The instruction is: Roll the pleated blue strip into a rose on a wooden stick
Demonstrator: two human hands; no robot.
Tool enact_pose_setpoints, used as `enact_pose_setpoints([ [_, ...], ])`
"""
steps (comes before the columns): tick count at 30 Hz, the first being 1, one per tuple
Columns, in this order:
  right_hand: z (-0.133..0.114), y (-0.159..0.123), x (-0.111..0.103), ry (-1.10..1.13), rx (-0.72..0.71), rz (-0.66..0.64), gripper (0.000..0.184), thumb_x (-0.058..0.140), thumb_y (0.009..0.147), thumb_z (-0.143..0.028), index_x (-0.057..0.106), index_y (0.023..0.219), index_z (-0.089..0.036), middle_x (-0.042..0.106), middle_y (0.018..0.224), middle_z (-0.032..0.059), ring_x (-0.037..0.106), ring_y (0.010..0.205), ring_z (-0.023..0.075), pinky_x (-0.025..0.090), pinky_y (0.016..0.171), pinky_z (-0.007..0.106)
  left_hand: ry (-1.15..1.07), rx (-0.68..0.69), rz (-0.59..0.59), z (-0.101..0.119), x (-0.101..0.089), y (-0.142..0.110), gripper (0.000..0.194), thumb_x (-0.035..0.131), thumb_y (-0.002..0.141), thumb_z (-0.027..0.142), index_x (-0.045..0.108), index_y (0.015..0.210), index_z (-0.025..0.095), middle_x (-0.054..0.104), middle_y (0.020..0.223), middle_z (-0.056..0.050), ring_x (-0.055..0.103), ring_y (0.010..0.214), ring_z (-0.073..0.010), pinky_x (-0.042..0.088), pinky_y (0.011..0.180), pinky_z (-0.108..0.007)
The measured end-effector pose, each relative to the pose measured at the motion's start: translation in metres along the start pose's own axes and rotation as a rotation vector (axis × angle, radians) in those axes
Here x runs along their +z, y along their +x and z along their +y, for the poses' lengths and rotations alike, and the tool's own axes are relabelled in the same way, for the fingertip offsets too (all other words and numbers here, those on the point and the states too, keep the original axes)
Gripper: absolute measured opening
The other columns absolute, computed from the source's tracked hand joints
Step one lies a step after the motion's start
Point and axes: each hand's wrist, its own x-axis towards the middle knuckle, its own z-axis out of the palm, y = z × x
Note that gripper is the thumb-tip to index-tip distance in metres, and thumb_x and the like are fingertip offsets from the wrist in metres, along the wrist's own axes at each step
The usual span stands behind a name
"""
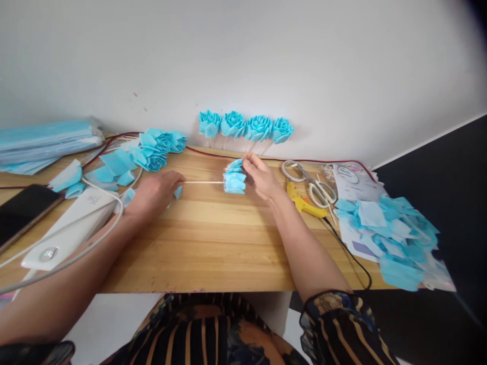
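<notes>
My left hand is closed around the end of a thin wooden stick, which lies nearly level above the table. At the stick's other end is a partly formed light-blue flower of layered fabric petals. My right hand pinches a blue petal at the upper edge of that flower. A small blue piece shows beside my left fingers; whether they touch it I cannot tell. Several finished blue flowers on sticks lean against the wall behind my hands.
More blue flowers and loose pieces lie left, with stacked blue sheets, a phone and a white power strip with a cable. On the right are scissors, a tape roll, a yellow glue gun and heaped cut pieces.
</notes>
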Motion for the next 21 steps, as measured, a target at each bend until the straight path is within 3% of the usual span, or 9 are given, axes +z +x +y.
enact_pose_setpoints([
  [5, -0.002, -0.001, 0.002, 0.018, -0.006, 0.046, 0.048, 0.083, 0.078, -0.064, 0.056, 0.094, -0.028, 0.071, 0.096, 0.0008, 0.067, 0.106, 0.023, 0.057, 0.083, 0.033, 0.045, 0.005, -0.001, 0.0, 0.0, -0.001, 0.038, 0.034, 0.102, 0.041, 0.065, 0.095, 0.02, 0.075, 0.092, -0.01, 0.068, 0.087, -0.0267, 0.047, 0.076, -0.036],
  [16, -0.004, -0.002, 0.008, 0.06, -0.003, -0.018, 0.052, 0.084, 0.075, -0.065, 0.054, 0.091, -0.027, 0.078, 0.102, 0.004, 0.07, 0.107, 0.0247, 0.058, 0.086, 0.036, 0.087, -0.074, -0.074, 0.008, -0.004, -0.002, 0.038, 0.035, 0.102, 0.042, 0.066, 0.097, 0.02, 0.075, 0.091, -0.01, 0.068, 0.084, -0.0267, 0.044, 0.072, -0.033],
  [21, 0.004, 0.0, 0.005, 0.012, -0.007, 0.018, 0.049, 0.083, 0.077, -0.064, 0.057, 0.093, -0.026, 0.074, 0.101, 0.0019, 0.068, 0.106, 0.0218, 0.057, 0.083, 0.031, 0.048, -0.083, -0.027, 0.011, -0.007, -0.002, 0.036, 0.04, 0.099, 0.045, 0.068, 0.102, 0.022, 0.075, 0.087, -0.007, 0.067, 0.08, -0.0246, 0.042, 0.07, -0.031],
])
